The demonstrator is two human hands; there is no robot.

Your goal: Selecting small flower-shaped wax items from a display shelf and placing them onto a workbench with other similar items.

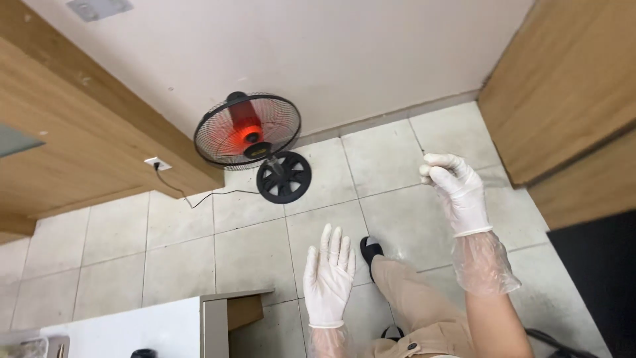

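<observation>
- Left hand [328, 275]: thin white glove, latex-like, smooth and matt, with a clear crinkled plastic sleeve at the wrist.
- Right hand [456, 187]: same white glove; clear filmy plastic cuff over the forearm.
- Floor [185, 265]: pale square tiles, slightly glossy, with darker grout lines and some grime.
- Fan heater [247, 129]: black wire guard, metal by its look; black matt plastic base.
- Cabinets [563, 79]: wood-grain panels, satin finish.
- Wall [318, 46]: matt off-white paint.
- Trousers [424, 311]: beige woven cloth.
- Counter [132, 331]: smooth white top.
</observation>
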